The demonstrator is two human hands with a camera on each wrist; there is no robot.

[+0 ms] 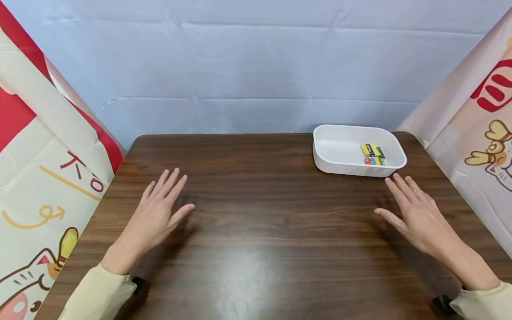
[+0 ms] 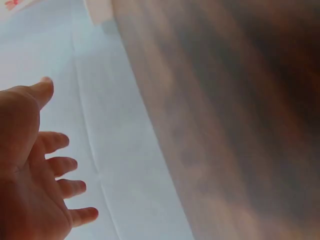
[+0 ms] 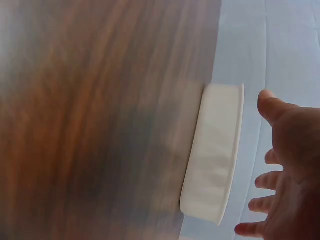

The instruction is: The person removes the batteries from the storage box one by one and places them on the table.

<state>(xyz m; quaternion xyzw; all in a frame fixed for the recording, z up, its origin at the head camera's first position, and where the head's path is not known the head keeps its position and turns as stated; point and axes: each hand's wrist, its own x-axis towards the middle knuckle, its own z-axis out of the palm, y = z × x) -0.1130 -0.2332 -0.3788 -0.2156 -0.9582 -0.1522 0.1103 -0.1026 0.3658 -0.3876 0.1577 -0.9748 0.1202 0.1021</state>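
A white plastic tub (image 1: 334, 166) stands at the back right of the table, with several small batteries (image 1: 373, 151) lying in its right half, some yellow and dark, some with red or green. My right hand (image 1: 420, 215) hovers near the tub's front right corner, fingers spread and holding nothing. In the right wrist view the tub's side (image 3: 212, 155) shows beyond the fingers, its contents hidden. Over the left part of the table my left hand (image 1: 154, 218) is held out with straight, spread fingers, also holding nothing; the left wrist view shows its palm and fingertips.
The dark wooden table (image 1: 248, 213) has a rounded back edge against a pale blue-white cloth (image 1: 248, 66). Printed curtains with cartoon figures hang at the left (image 1: 48, 195) and right (image 1: 476, 146). A dark band shows under each cream sleeve.
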